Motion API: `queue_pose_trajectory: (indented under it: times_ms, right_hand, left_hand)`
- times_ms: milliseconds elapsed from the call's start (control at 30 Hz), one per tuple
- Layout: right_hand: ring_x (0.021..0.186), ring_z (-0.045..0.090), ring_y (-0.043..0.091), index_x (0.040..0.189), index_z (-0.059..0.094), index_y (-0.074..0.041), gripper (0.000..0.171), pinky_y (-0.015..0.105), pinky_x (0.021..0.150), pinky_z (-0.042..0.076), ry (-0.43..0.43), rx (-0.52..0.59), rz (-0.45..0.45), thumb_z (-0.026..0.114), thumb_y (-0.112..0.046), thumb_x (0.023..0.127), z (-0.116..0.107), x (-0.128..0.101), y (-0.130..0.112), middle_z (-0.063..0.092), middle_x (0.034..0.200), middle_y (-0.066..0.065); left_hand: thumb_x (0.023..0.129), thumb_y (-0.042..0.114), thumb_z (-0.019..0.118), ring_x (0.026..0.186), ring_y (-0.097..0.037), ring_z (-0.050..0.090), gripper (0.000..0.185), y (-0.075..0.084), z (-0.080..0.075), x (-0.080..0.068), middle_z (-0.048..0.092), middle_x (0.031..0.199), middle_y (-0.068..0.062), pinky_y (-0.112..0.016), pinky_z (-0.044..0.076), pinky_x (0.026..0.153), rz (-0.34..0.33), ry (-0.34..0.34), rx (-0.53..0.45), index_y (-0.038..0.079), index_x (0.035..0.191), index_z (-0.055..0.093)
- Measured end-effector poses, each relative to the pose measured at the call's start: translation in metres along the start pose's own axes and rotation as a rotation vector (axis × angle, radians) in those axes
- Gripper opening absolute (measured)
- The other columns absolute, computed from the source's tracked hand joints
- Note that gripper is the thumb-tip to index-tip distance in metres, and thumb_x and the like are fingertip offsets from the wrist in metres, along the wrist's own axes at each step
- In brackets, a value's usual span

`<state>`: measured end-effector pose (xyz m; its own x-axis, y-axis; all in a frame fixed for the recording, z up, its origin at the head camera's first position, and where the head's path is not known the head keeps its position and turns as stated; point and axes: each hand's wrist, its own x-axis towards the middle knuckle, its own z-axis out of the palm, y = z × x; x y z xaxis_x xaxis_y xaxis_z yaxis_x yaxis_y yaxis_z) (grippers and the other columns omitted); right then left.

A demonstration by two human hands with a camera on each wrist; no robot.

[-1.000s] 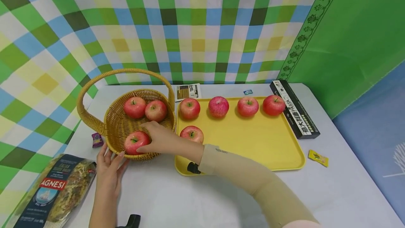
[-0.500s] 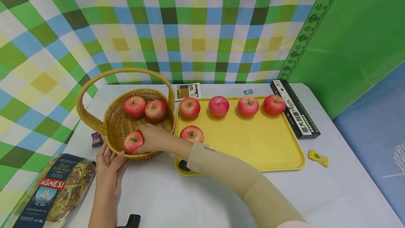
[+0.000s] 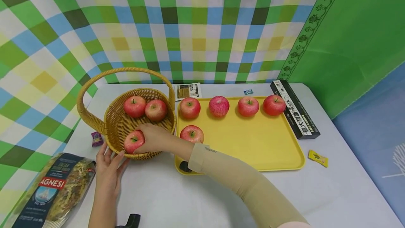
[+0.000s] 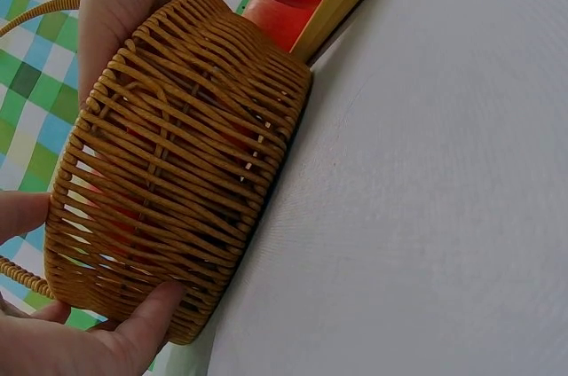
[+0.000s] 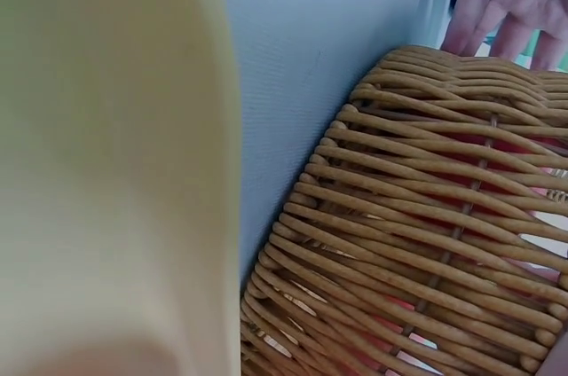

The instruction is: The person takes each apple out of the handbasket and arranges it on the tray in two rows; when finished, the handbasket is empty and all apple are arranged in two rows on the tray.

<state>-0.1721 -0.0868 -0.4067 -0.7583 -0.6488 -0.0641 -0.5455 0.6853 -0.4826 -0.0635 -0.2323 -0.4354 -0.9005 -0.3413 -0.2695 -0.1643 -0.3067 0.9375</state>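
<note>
A wicker basket (image 3: 118, 124) with a tall arched handle stands at the left of the table and has three red apples inside. Two of them, a left apple (image 3: 134, 106) and a right apple (image 3: 156, 110), lie at its back. My right hand (image 3: 152, 137) reaches over the basket's right side and grips the front apple (image 3: 133, 141); its fingertips are hidden behind the fruit. From the front left, my left hand (image 3: 108, 166) holds the basket's outside. In the left wrist view its thumb (image 4: 153, 323) presses the woven wall, with a finger at the rim.
Beside the basket lies a yellow tray (image 3: 246, 143) bearing several apples, most in a back row. A black pasta box (image 3: 295, 110) overlaps its right edge. An Agnesi pasta bag (image 3: 52, 191) lies front left. Small packets include a purple one (image 3: 97, 139) and a yellow one (image 3: 318, 158).
My right hand has moved slightly left and its fingers have closed around the front apple, which shifted a little. During the last half second both hands have stayed nearly still.
</note>
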Motion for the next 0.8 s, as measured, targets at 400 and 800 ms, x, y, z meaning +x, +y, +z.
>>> queue_pose_trajectory:
  times_ms: [400,800]
  right_hand:
    - [0.106,0.054,0.005,0.134,0.053,-0.015,0.073,0.015,0.089,0.044,0.077,0.109,-0.023,0.079,-0.049,0.075,-0.011,-0.009,0.001,0.059,0.119,-0.006]
    - [0.116,0.05,0.006,0.141,0.047,-0.017,0.083,0.023,0.095,0.044,0.107,0.242,-0.044,0.08,-0.05,0.072,-0.058,-0.046,0.008,0.052,0.134,-0.008]
  left_hand:
    - [0.097,0.015,0.058,0.14,-0.026,0.029,0.074,0.0,0.001,0.001,0.016,0.159,-0.003,-0.029,0.044,0.095,-0.001,0.006,0.013,0.031,0.153,0.011]
    - [0.098,0.015,0.058,0.14,-0.027,0.029,0.074,-0.001,0.0,0.001,0.015,0.159,-0.003,-0.025,0.048,0.092,0.008,0.0,0.008,0.03,0.153,0.011]
